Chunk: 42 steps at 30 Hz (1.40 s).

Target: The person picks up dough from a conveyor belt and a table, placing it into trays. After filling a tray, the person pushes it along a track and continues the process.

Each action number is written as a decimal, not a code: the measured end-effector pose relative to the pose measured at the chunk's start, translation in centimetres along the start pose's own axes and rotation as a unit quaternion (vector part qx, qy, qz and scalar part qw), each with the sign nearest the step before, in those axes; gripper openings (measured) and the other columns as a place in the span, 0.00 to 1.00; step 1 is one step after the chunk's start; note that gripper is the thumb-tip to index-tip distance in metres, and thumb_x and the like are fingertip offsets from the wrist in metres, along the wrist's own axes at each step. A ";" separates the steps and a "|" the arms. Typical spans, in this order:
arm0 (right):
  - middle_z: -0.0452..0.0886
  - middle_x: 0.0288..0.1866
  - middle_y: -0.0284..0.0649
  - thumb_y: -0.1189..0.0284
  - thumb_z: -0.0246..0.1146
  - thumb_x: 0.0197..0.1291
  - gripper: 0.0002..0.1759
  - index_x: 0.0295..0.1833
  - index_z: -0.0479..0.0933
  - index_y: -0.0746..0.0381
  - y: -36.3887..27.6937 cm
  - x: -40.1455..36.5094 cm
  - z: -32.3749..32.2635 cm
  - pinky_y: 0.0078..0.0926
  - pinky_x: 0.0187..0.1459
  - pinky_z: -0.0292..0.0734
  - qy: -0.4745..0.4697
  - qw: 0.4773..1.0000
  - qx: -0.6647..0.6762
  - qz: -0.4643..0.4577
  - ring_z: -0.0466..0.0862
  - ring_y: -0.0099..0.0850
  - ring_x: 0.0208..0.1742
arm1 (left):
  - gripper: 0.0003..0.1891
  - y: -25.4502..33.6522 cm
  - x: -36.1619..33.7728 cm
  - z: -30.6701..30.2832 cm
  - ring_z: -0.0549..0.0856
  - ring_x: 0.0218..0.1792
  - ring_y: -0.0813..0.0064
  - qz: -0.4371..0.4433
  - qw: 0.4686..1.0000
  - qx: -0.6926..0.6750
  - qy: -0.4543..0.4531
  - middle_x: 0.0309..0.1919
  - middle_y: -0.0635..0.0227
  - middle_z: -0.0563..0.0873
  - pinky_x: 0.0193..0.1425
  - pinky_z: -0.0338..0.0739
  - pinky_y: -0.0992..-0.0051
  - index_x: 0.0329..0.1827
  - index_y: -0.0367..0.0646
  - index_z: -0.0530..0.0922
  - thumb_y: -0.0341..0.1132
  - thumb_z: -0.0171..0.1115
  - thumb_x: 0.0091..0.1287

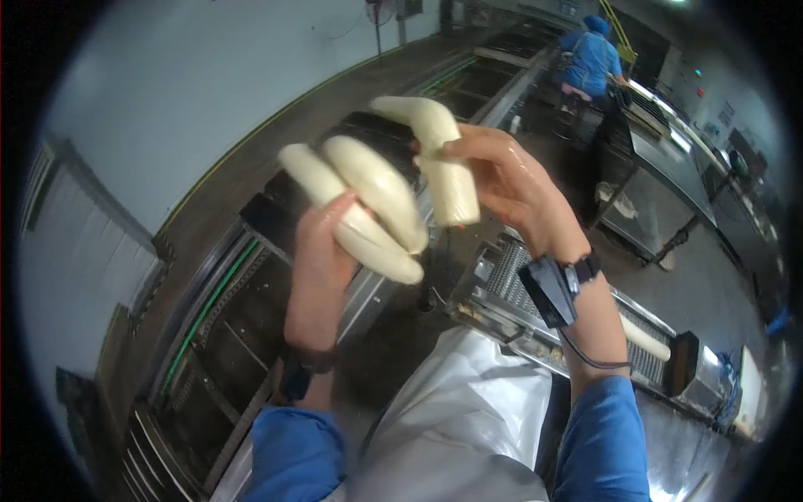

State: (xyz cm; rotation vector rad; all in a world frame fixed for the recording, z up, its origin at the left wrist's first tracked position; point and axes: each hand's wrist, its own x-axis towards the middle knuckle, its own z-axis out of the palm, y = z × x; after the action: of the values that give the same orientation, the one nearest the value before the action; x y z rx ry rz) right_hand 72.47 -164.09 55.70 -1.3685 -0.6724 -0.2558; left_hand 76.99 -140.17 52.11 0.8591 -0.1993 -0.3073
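Two long, cream-white peeled roots (372, 180) lie side by side in my left hand (324, 243), whose thumb presses across the nearer one. My right hand (510, 180) is closed around another pale peeled root (452, 188), raised just to the right of the first two. This one looks bent, with a narrow upper end and a blunt, flat lower end. The fingers cover its middle, and it is close to the tips of the pair. Both hands are up in front of my white apron (468, 402), over the black-slatted conveyor.
The conveyor (263, 213) runs from lower left to the back. At right stands a metal machine with a ridged bed (510, 280), bearing another long pale root (644, 339). Behind it is a steel table (661, 163). A co-worker in blue (592, 63) stands farther back.
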 end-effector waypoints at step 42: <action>0.66 0.73 0.52 0.64 0.69 0.56 0.43 0.76 0.59 0.60 -7.8 -7.6 -0.7 0.42 0.67 0.70 0.088 0.969 -0.210 0.098 0.67 0.43 0.73 | 0.29 -6.6 -2.9 -11.6 0.68 0.70 0.59 0.153 0.837 0.513 0.113 0.68 0.53 0.71 0.76 0.57 0.63 0.67 0.41 0.70 0.29 0.64 0.60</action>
State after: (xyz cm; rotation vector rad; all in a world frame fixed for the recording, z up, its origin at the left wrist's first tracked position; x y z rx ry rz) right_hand 62.47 -167.98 57.69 -1.7806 -0.3402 -0.3703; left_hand 76.50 -134.98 39.50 1.8954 -0.2799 0.2563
